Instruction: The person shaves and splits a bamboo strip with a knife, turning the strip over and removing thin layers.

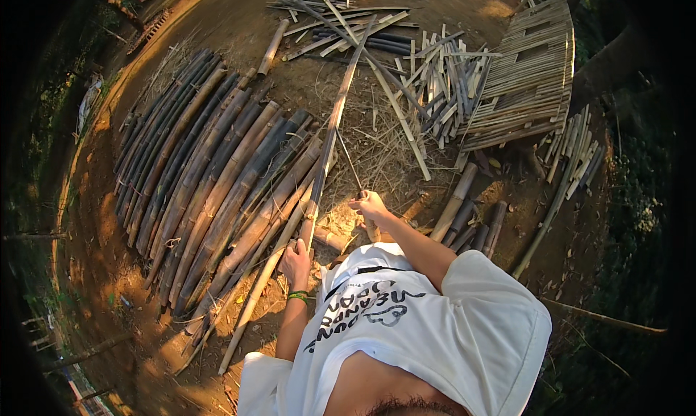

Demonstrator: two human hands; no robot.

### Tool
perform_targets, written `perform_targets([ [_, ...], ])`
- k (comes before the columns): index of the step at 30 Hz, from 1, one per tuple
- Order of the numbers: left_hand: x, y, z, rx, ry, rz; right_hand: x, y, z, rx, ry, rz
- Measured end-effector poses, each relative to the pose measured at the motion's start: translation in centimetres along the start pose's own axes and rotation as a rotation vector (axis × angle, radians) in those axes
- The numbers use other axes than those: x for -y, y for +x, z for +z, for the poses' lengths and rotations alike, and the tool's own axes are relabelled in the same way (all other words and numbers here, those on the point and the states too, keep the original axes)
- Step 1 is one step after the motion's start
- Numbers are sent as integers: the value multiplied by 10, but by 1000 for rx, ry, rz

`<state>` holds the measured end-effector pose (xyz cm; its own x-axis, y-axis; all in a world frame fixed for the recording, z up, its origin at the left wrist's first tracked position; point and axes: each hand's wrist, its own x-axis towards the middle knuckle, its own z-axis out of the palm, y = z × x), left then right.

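Brown, weathered bamboo fills the view: a long split bamboo length point(337, 111) runs away from the wearer, its near end low by the body and its far end leaning slightly right, toward the loose strips at the far edge of the dirt ground point(119, 285). The left hand point(295, 262), with a green-and-yellow bracelet point(298, 295) at its wrist, is the nearer one, its fingers folded onto that near end. The right hand point(371, 207) sits to the right, apart from the bamboo, closed around the handle of a long thin knife point(349, 159). Its dark, straight blade slants away and leftward, so the tip meets the bamboo's right edge in this view; whether they actually touch cannot be told. Smooth, round poles point(221, 137), ringed with nodes and mottled tan to charcoal, lie side by side in a broad pile toward the ground's left edge. Dry, curly shavings point(370, 144) litter the soil beyond the right hand. Pale, flat-sided strips point(449, 89) are heaped farther off, and next to them, toward the ground's far right corner, stands a ribbed slatted panel point(518, 75) with rectangular gaps. Shorter, thick-walled pole pieces point(457, 202) lie just right of the wearer, whose soft white T-shirt point(449, 314) bears dark lettering.
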<state>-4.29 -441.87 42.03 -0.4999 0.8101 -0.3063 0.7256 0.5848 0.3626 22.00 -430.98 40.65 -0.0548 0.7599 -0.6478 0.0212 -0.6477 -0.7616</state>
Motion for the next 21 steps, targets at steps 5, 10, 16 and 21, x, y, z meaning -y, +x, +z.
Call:
perform_targets([
  [5, 7, -38, -34, 80, 25, -29, -37, 24, 63, 154, 144, 24],
  [10, 20, -61, -45, 66, 8, -15, -37, -6, 108, 93, 291, 46],
  [16, 39, -67, -51, 145, -7, -1, -29, -18, 133, -49, 214, 48],
  [21, 20, -83, -91, -305, -108, 422, -46, 15, 161, -146, 134, -91],
])
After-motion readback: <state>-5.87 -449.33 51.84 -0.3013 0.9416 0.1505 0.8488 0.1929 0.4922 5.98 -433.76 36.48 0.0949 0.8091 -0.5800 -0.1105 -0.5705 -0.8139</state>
